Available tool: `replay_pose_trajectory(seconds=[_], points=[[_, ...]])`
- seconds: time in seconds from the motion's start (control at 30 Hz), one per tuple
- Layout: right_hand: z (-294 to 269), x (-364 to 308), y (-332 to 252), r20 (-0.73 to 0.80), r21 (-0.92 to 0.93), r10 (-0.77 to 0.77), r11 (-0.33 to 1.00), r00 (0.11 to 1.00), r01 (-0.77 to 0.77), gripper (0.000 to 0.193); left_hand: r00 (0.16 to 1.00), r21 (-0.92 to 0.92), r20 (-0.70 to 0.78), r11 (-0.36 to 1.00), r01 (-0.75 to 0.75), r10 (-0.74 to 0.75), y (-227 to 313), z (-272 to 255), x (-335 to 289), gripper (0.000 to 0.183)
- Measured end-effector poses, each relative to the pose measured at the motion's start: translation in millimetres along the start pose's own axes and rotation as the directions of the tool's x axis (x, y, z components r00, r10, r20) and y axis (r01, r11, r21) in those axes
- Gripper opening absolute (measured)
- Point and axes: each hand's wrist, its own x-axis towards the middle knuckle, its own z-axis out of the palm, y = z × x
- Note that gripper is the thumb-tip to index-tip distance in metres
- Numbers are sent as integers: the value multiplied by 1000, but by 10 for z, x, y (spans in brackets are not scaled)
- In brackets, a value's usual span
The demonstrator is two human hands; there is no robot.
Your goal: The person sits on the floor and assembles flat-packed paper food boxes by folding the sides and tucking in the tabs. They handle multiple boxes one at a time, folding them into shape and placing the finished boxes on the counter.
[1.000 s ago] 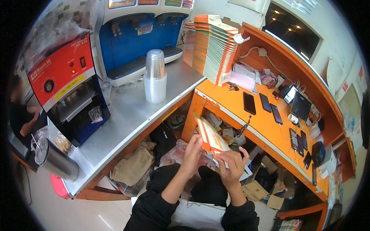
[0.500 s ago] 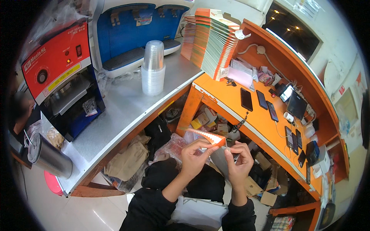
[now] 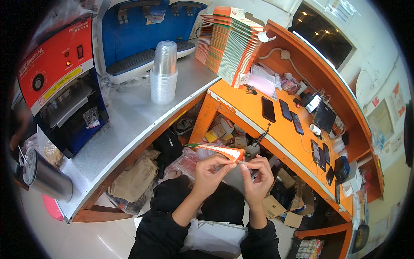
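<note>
Above my lap I hold a folded cardboard piece [image 3: 222, 151], orange and green outside with a white zigzag edge. Its long end points away to the left. My left hand [image 3: 208, 175] pinches its near end between thumb and fingers. At the orange corner of that same end, the thumb and fingertips of my right hand [image 3: 258, 176] press together on the card. Part of that corner is hidden by my fingers. Several flat white sheets [image 3: 213, 237] lie on my lap below both hands.
A tall stack of orange and green folded card [image 3: 230, 47] stands where the metal counter [image 3: 129, 125] meets the orange desk [image 3: 241, 101]. Nested clear plastic cups [image 3: 164, 82], a red cup sealer [image 3: 56, 64] and a steel container [image 3: 47, 177] occupy the counter. Several phones [image 3: 268, 109] lie on the desk.
Both hands and the card have shifted slightly left in the picture, as has the whole scene. My right fingers have come closer to my left at the card's corner.
</note>
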Motion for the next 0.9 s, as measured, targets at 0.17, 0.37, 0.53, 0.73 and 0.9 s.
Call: replay_pose_trajectory(seconds=[0.17, 0.37, 0.53, 0.73, 0.9], points=[[119, -60, 74, -55, -251, -175, 955, 983, 156, 12, 995, -103, -30, 990, 92, -96, -33, 55, -1, 9], [264, -330, 84, 191, -567, -136, 793, 972, 222, 37, 982, -237, -164, 970, 50, -91, -101, 105, 21, 6], [133, -179, 159, 157, -328, -191, 915, 969, 234, 44, 977, -239, -149, 964, 114, -153, -128, 77, 32, 8], [-90, 85, 179, 243, -37, -1, 999, 970, 10, 40, 944, -313, 238, 902, 297, -228, -149, 55, 13, 10], [-81, -40, 239, 221, -61, -120, 989, 968, 136, 32, 992, 153, 124, 988, -16, -4, -187, 51, 60, 19]])
